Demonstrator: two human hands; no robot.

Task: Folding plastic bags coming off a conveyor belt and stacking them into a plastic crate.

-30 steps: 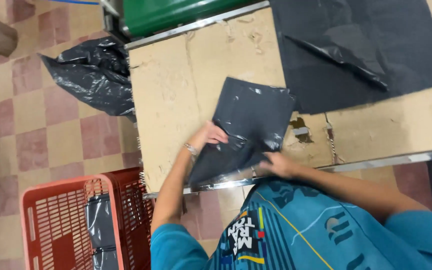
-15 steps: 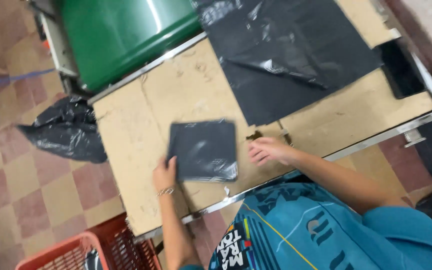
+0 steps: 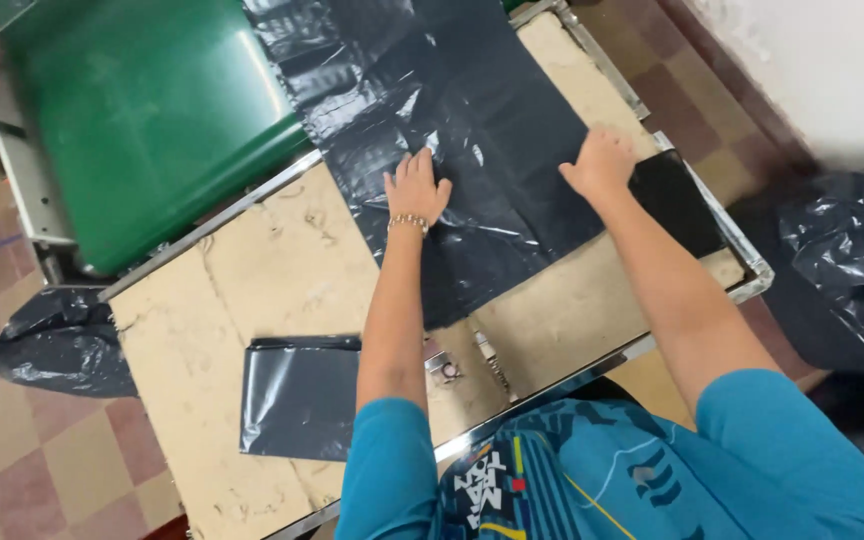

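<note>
Clearly soft work: the large flat black plastic bag sheet (image 3: 492, 150) looks thin, light and limp, likely slippery under a palm and easy to crease or tear.
Where to hold: a judgement only, but its near edge or a corner seems best, pinched, since the middle would just bunch.
Look: glossy black film, wrinkled, with pale glints along the folds.
Place: spread across the far half of the worn beige metal-edged worktable (image 3: 252, 270), one end running up onto the green machine bed (image 3: 152, 110).
Left hand (image 3: 414, 188): open, fingers spread, pressed flat on the sheet.
Right hand (image 3: 602, 160): open too, palm down near the sheet's right edge.
Nearby: a folded square of dark grey plastic bag (image 3: 297, 395) lies apart, closer to the person.
</note>
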